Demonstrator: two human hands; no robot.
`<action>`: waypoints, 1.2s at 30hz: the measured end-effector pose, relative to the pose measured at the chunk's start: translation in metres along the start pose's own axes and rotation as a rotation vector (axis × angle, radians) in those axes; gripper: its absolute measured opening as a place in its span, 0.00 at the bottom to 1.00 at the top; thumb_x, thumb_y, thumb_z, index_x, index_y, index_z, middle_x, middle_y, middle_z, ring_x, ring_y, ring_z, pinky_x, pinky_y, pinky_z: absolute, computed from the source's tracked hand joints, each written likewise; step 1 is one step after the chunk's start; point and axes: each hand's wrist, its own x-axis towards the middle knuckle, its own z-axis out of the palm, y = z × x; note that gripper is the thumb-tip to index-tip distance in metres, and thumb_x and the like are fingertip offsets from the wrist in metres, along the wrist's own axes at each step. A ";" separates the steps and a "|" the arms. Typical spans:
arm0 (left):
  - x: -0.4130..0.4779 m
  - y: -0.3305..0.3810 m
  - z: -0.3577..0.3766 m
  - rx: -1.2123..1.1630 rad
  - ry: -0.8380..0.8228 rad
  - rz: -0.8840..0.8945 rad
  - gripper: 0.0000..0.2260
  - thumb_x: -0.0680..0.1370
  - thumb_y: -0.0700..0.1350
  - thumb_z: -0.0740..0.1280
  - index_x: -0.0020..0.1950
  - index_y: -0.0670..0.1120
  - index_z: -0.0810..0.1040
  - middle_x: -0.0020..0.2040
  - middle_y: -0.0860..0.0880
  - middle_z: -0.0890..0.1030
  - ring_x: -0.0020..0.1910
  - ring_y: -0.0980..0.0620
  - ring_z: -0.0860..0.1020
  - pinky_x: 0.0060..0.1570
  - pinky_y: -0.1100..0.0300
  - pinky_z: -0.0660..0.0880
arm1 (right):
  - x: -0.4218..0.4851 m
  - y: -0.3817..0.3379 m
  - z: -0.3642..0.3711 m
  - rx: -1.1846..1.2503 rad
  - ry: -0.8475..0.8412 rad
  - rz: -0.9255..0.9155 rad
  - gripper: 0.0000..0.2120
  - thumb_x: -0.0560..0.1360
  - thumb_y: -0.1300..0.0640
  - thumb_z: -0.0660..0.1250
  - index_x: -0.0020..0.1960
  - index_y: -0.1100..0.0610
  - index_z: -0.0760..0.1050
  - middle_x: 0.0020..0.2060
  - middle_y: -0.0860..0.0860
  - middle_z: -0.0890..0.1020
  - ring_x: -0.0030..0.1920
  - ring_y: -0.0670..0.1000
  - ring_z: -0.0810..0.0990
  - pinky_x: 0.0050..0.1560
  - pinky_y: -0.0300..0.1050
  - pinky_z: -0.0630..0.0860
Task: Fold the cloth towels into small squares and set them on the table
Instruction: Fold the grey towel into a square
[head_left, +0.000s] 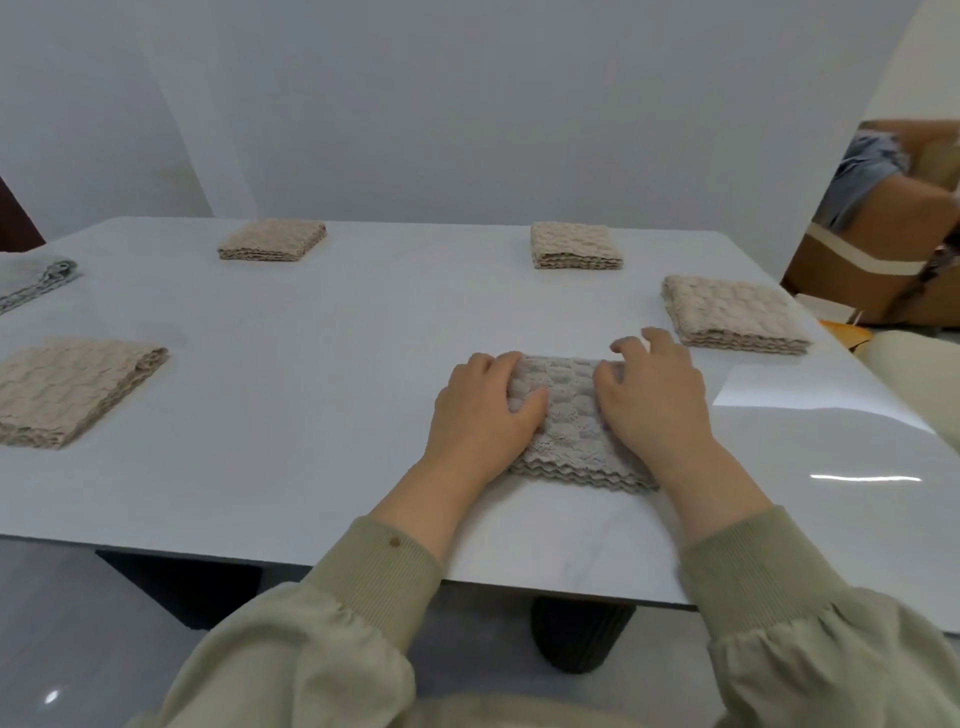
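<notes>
**A:** Which step is this?

**B:** The tail end of a fold, I'd judge: squaring up and flattening.

**A:** What carries it all?

**B:** A broad pale worktop (311, 415), hard and glossy. Four finished squares lie on it. The left beige towel (67, 389) is well off to the left of the fingers, and the right beige towel (737, 314) is just beyond the right-hand ones. The far-left beige towel (272, 240) and far-right beige towel (574, 245) lie well beyond them. All are thick and soft, with a puffy bubble weave and wavy stacked edges.

**A:** And the one being worked?

**B:** The grey towel (566, 441) has the same bubbly pile. It lies flat on the worktop directly under the fingers and is already a small layered square.

**A:** Is anything unfolded?

**B:** A loose grey cloth (31, 280) lies slack far to the left of them, at the worktop's side edge.

**A:** And the hands?

**B:** The left hand (483, 410) curls its fingers (501, 364) over the towel's far left corner, thumb on top, holding that edge. The right hand (654, 400) rests on the right side with its fingers (657, 338) loosely spread. Some are lifted off the cloth, and they grip nothing.

**A:** What does the next move call for?

**B:** Probably pressing the springy layers so they don't creep, letting go cleanly, then reaching left for the loose cloth.
</notes>
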 end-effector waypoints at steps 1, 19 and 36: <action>0.002 0.002 0.001 -0.009 0.055 0.010 0.22 0.78 0.54 0.60 0.71 0.49 0.67 0.64 0.50 0.71 0.64 0.51 0.66 0.64 0.55 0.65 | -0.001 0.000 0.000 0.019 -0.049 -0.052 0.20 0.79 0.52 0.55 0.68 0.58 0.70 0.70 0.59 0.66 0.69 0.60 0.64 0.67 0.55 0.62; 0.019 -0.003 0.009 0.113 -0.288 0.108 0.23 0.81 0.52 0.53 0.76 0.50 0.57 0.77 0.53 0.56 0.76 0.52 0.48 0.74 0.48 0.48 | 0.001 0.011 0.011 -0.049 -0.450 -0.218 0.25 0.81 0.46 0.47 0.76 0.50 0.51 0.77 0.48 0.52 0.76 0.49 0.48 0.74 0.60 0.43; 0.014 -0.013 0.007 0.226 -0.303 0.070 0.25 0.81 0.56 0.51 0.77 0.52 0.51 0.78 0.53 0.49 0.76 0.52 0.48 0.74 0.50 0.47 | -0.007 0.008 0.009 0.040 -0.216 -0.184 0.27 0.79 0.45 0.49 0.77 0.50 0.53 0.77 0.49 0.50 0.76 0.50 0.47 0.73 0.58 0.41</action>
